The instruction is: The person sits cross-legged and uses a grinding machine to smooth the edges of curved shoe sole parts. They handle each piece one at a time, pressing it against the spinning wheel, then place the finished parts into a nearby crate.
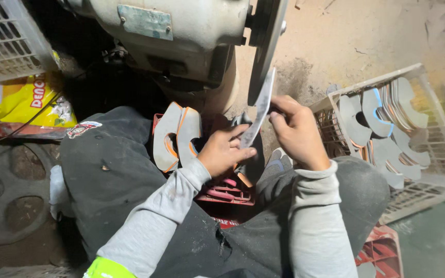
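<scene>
While both hands pinch a thin curved metal blade [260, 110] against the edge of the grinding wheel [266, 46], the step in hand looks like grinding that blade's edge: the left hand [224, 150] grips its lower end between thumb and fingers, the right hand [297, 131] clamps its upper part just below the wheel. A next move would, I judge, call for steady pressure and fingers kept off the wheel. Left of the wheel, a bluish rectangular plate [145, 21] sits on the grinder's motor housing [181, 36]; far left lies a yellow bag [24, 100] with red lettering. Right of the wheel, a pale crate [439, 154] holds grey curved pieces; below it, a red crate [227, 193] holds more.
</scene>
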